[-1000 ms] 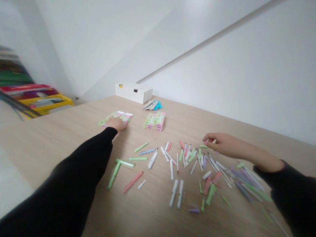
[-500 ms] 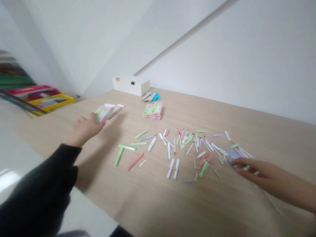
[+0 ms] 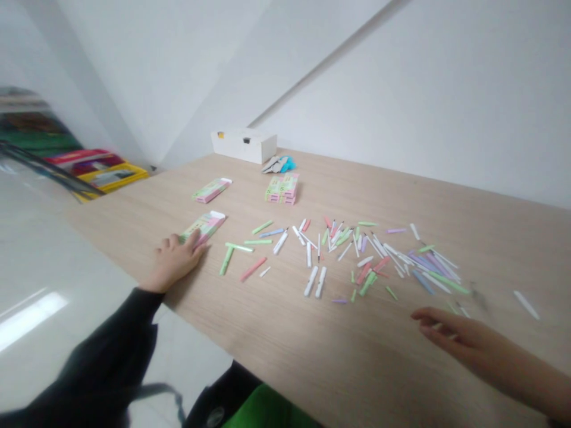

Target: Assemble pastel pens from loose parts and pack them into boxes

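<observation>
My left hand (image 3: 176, 261) rests at the near end of a flat pink-and-green cardboard box (image 3: 208, 223), fingers on and around it, the box lying on the table. Its white flap points away from me. A second such box (image 3: 213, 190) lies just behind, apart from it. My right hand (image 3: 450, 333) hovers low over the table at the right, fingers loosely bent and the thumb apart, with nothing seen in it. Nearest to it are loose pens and caps, among them a green pen (image 3: 449, 282) and a white stick (image 3: 526, 304).
White, green, red and purple pen parts (image 3: 366, 252) are strewn across the table (image 3: 312, 351). Stacked pink-and-green boxes (image 3: 282, 189), a crumpled grey-and-blue cloth (image 3: 279, 164) and a white box (image 3: 244, 146) stand behind. A yellow crate (image 3: 113, 176) sits beyond the left edge.
My left hand has brought the box down onto the table, nearer to me, apart from the other box. My right hand has drawn back from the pen pile, its fingers loosened.
</observation>
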Tool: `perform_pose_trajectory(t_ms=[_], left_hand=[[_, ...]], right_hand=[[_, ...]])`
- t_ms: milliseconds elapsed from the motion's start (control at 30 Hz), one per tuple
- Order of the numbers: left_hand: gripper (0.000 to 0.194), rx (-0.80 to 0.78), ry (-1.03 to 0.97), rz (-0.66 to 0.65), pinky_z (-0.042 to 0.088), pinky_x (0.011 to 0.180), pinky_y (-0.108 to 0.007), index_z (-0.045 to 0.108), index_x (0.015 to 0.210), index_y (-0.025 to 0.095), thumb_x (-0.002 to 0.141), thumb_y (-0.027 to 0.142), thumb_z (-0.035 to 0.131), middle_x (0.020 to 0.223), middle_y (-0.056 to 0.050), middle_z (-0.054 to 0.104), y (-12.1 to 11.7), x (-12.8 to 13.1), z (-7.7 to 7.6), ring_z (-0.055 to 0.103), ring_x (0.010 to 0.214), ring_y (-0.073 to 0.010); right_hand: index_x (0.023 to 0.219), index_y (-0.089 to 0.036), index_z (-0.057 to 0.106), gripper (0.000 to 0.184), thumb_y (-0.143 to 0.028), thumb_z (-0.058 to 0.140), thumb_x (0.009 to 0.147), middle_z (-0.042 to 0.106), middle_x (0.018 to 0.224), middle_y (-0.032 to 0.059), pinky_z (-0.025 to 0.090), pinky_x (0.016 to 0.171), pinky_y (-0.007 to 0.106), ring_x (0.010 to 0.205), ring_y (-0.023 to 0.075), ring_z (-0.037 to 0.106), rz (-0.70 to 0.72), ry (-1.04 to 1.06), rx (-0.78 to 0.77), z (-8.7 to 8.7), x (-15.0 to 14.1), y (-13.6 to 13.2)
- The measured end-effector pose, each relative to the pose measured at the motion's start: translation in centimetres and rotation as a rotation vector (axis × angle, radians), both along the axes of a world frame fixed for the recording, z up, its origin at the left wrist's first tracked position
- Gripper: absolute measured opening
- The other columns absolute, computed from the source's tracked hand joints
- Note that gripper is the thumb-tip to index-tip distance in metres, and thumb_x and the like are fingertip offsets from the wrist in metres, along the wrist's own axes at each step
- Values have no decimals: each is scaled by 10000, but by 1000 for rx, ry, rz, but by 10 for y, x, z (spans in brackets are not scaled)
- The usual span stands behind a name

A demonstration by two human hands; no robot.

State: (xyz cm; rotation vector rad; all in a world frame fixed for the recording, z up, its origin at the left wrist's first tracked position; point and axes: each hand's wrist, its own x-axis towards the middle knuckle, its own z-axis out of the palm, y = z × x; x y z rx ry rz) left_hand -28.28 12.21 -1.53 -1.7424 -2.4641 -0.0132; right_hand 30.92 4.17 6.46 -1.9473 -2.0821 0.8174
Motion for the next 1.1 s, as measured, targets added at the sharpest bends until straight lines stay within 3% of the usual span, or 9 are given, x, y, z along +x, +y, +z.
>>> perform_pose_trajectory(t_ms=[133, 233, 333, 433, 533, 767, 900, 1000, 1100], left_hand=[[693, -8, -65, -24, 387, 1026, -600, 356, 1584, 256, 1007, 623, 242, 1418, -282, 473, -3, 2, 8, 490, 1288, -489], [627, 157, -67, -19, 339, 1086, -603, 423, 1542, 238, 1024, 551, 261, 1530, -262, 385, -10, 16, 20, 415, 1383, -465], [589, 296, -88, 35, 402, 1041, -538, 518, 1434, 123, 1006, 481, 329, 1384, -267, 545, -17, 39, 33, 517, 1291, -426], [503, 112, -211, -41, 484, 867, -449, 684, 1110, 140, 954, 523, 399, 1064, -185, 721, -21, 63, 39, 665, 1032, -378], [477, -29, -292, -110, 478, 719, -377, 679, 841, 179, 921, 580, 434, 894, -136, 742, -21, 81, 34, 699, 861, -329], [385, -8, -244, -136, 479, 765, -402, 604, 850, 162, 981, 394, 327, 943, -188, 706, -25, 84, 27, 682, 896, -334], [326, 90, -516, -418, 488, 840, -338, 584, 879, 195, 991, 406, 362, 931, -97, 669, -35, 107, 52, 634, 897, -242], [358, 101, -1004, -708, 485, 785, -313, 631, 891, 200, 991, 482, 436, 842, -37, 628, -38, 152, 71, 589, 800, -197], [344, 13, -1258, -865, 461, 728, -295, 674, 908, 190, 979, 485, 513, 817, -22, 618, -36, 204, 78, 546, 740, -169]], right_hand=[[1078, -272, 755, 482, -629, 530, 843, 808, 1003, 126, 649, 802, 453, 915, 331, 778, 28, 40, 13, -5, 0, -6], [1076, -267, 746, 456, -603, 548, 840, 808, 1004, 128, 650, 799, 463, 915, 337, 778, 34, 45, 34, -2, -1, -6], [1087, -254, 735, 455, -591, 547, 845, 805, 1013, 131, 646, 809, 465, 921, 334, 776, 36, 48, 40, 2, -3, -5], [1114, -235, 722, 488, -600, 511, 868, 799, 1022, 141, 637, 812, 458, 926, 326, 771, 53, 52, 29, 5, -9, -4], [1143, -207, 708, 530, -607, 479, 881, 791, 1052, 157, 627, 827, 456, 939, 319, 766, 71, 44, 20, 5, -16, -5], [1142, -216, 712, 482, -572, 489, 907, 792, 1075, 142, 622, 829, 434, 949, 296, 764, 88, 69, 34, -11, -17, -10], [1142, -219, 717, 434, -525, 493, 930, 791, 1090, 127, 610, 840, 417, 968, 278, 756, 133, 87, 44, -4, -32, -7], [1101, -216, 719, 347, -438, 512, 934, 788, 1065, 111, 600, 802, 378, 936, 249, 745, 186, 134, 92, 9, -57, 1], [1050, -206, 709, 275, -365, 513, 938, 774, 957, 88, 579, 743, 329, 864, 211, 726, 183, 257, 173, 7, -79, 7]])
